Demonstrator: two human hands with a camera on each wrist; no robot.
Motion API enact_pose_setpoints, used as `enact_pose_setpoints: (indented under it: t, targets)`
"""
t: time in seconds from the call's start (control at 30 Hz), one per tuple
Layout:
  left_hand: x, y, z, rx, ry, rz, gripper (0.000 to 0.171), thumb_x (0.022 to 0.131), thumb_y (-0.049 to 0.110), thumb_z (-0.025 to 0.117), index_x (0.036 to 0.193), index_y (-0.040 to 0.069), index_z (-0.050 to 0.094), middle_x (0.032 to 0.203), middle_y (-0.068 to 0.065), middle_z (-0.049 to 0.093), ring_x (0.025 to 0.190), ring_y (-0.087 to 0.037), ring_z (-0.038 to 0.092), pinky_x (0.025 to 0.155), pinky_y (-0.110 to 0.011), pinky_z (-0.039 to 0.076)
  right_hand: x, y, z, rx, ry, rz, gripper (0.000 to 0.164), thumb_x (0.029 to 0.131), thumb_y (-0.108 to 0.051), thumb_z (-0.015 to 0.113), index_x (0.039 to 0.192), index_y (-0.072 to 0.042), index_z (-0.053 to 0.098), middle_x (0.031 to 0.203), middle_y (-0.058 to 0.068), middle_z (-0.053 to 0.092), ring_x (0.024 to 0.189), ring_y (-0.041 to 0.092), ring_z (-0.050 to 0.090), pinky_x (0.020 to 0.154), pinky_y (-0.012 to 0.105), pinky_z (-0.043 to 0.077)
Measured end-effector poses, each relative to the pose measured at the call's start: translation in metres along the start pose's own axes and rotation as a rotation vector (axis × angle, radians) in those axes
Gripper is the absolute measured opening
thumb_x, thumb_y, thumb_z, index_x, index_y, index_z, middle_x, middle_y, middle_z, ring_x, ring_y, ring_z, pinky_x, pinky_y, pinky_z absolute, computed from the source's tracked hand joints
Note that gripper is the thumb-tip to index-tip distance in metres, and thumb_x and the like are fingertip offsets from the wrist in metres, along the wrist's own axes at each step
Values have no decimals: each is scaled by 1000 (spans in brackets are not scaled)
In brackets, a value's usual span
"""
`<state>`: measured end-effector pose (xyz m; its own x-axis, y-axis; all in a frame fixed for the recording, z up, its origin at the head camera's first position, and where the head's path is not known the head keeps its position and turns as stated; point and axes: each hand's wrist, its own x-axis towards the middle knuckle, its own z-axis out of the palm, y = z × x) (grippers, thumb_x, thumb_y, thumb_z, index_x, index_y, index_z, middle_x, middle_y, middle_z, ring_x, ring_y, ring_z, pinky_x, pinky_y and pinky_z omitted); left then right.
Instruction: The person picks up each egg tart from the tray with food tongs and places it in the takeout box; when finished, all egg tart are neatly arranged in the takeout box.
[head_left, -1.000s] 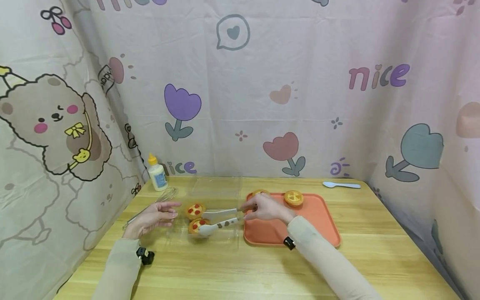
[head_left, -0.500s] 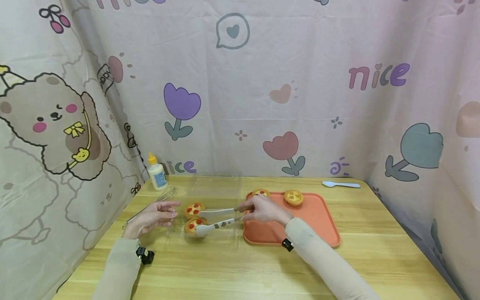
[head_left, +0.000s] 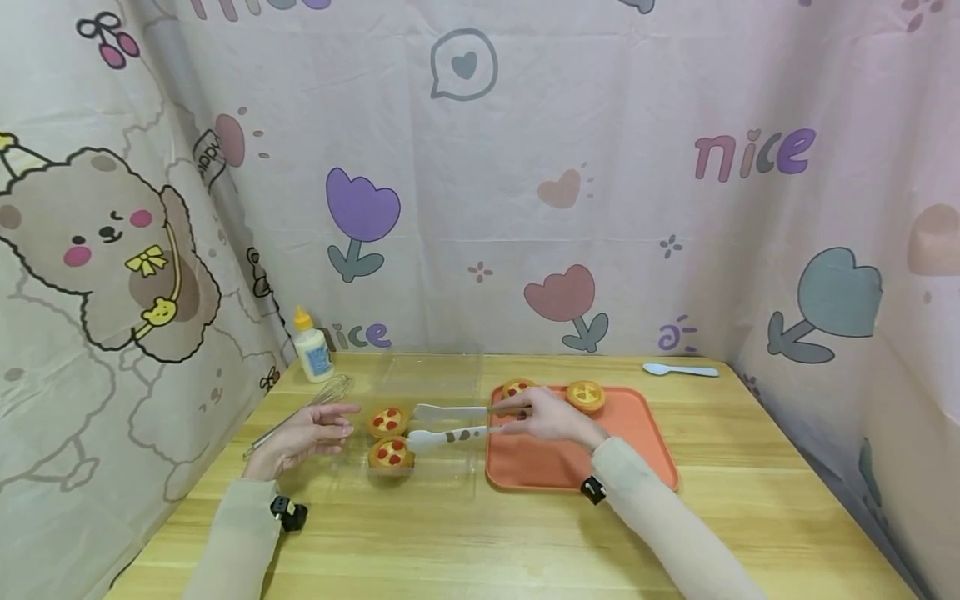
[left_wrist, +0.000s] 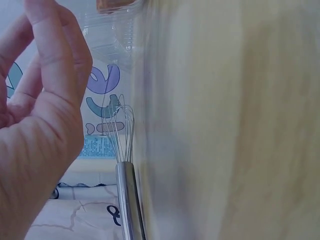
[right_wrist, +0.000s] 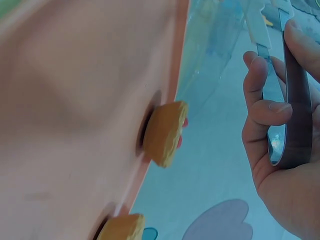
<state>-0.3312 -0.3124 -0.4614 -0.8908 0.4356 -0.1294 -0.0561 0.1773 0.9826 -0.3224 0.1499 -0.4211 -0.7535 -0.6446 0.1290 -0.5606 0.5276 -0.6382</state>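
My right hand (head_left: 551, 414) grips metal tongs (right_wrist: 298, 115) with pale, brown-patched tips, over the left side of the orange tray (head_left: 630, 467). The tong arms stand spread, their tips just right of two small pizza-like tarts with red toppings. The upper tart (head_left: 388, 422) and the lower tart (head_left: 392, 456) sit side by side in a clear plastic box (head_left: 450, 479). Left of the box, my left hand (head_left: 303, 435) holds nothing, its fingers loosely bent.
On the tray's far side sit a red-topped tart (head_left: 518, 389) and a yellow-topped tart (head_left: 586, 397). A whisk (left_wrist: 127, 185) lies beyond my left hand, near a glue bottle (head_left: 312, 350). A pale blue spoon (head_left: 681, 370) lies at the back right. The box lid (head_left: 427, 372) stands open behind.
The tongs have drawn back to the right, off the lower tart, and now stand clear of both tarts. That tart sits slightly further left. The left hand stays put.
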Motion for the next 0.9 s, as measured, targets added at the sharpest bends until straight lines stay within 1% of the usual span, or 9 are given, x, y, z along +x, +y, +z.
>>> enact_pose_setpoints:
  t: [0.17,0.33,0.47,0.6,0.7,0.8,0.83,0.87,0.9]
  targets:
    - [1,-1,3,8,-7,-9,62,96,12,63,148,-5,34,102,0,63,90,-14,66,81,-31,59,-11,8,-4,-45,23,15,43,89,-32,73,129,-20,66,120,2,70,69,10,55,68,25,48]
    - [0,2,4,-5,-3,0,60,96,11,63,147,-5,35,103,-2,62,90,-15,66,82,-32,60,-20,12,-8,-65,50,46,46,87,-34,75,131,-23,65,125,-1,68,90,10,61,78,28,52]
    - [0,2,3,-6,-4,2,60,96,13,63,147,-4,36,103,-2,62,90,-16,67,81,-32,60,-25,15,-12,-64,57,76,49,86,-37,76,132,-26,64,124,-5,67,79,11,55,71,27,48]
    - [-2,0,1,-10,-11,2,62,96,12,63,148,-5,34,104,-4,63,90,-15,66,81,-32,60,-30,19,-16,-11,57,77,48,86,-38,75,132,-28,63,125,-8,67,77,9,56,71,26,50]
    - [-2,0,-1,-10,-12,2,62,96,12,63,148,-4,34,106,-5,65,90,-15,67,80,-31,60,-37,20,-20,17,76,91,49,86,-38,75,132,-25,63,121,-4,69,63,7,50,65,23,48]
    - [-1,1,0,-4,-6,-3,61,96,13,63,148,-4,35,107,-5,67,89,-14,66,79,-31,60,-43,22,-25,30,98,106,51,86,-36,76,133,-20,63,118,0,70,51,6,33,56,21,41]
    - [-1,1,0,-4,-3,-7,61,96,13,63,148,-4,35,108,-5,67,89,-14,66,79,-30,60,-44,22,-27,29,105,106,51,86,-35,76,133,-19,63,111,3,72,51,6,32,55,21,40]
    - [0,2,1,-3,-1,-10,61,96,13,63,148,-3,35,109,-6,68,88,-14,66,79,-30,60,-46,22,-28,36,108,101,52,86,-34,75,133,-17,63,116,5,71,51,6,32,55,21,40]
    - [0,2,1,-2,1,-11,61,96,13,63,148,-3,35,109,-6,68,88,-14,66,79,-30,60,-47,23,-30,38,112,92,52,87,-33,75,133,-15,62,113,5,71,52,6,34,55,20,40]
